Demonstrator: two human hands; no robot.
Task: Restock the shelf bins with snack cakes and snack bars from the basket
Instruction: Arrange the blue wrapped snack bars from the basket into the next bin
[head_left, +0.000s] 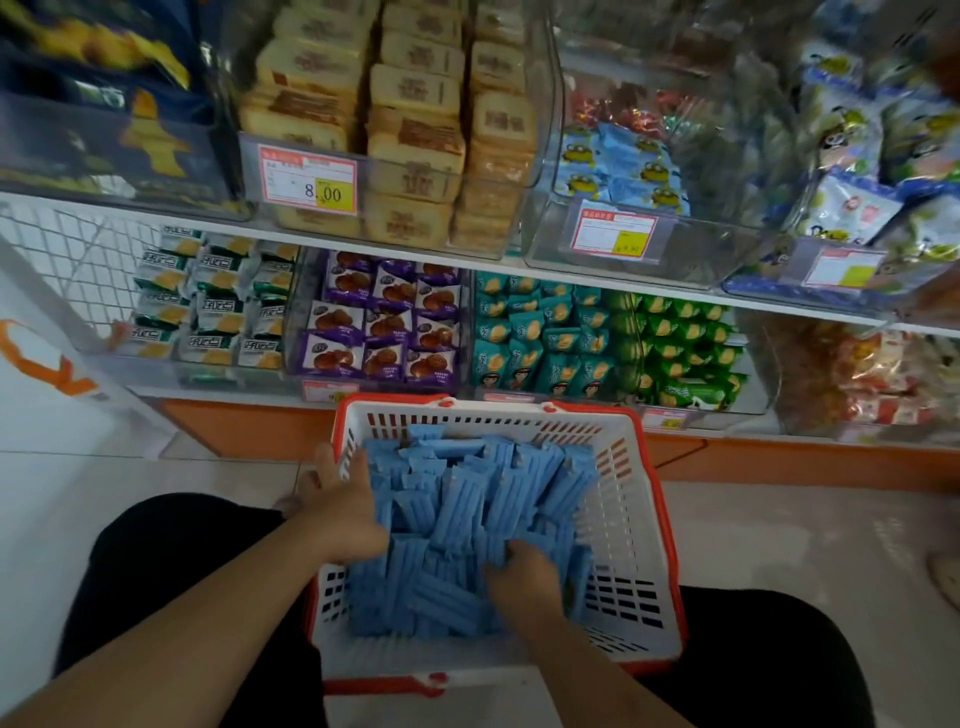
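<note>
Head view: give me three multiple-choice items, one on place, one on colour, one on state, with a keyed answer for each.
1. Where does the white plastic basket with red rim sit?
A. on the upper shelf
B. on the floor in front of the shelves, between the person's knees
C. inside a clear bin

2. What colour are the wrapped snack bars in the basket?
A. blue
B. purple
C. green

3. What is the right hand doing?
A. hanging idle
B. gripping bars in the pile
C. touching a price tag

Answers:
1 B, it stands below the bottom shelf.
2 A, every wrapper is light blue.
3 B, its fingers curl into the bars; the left hand also reaches in.
</note>
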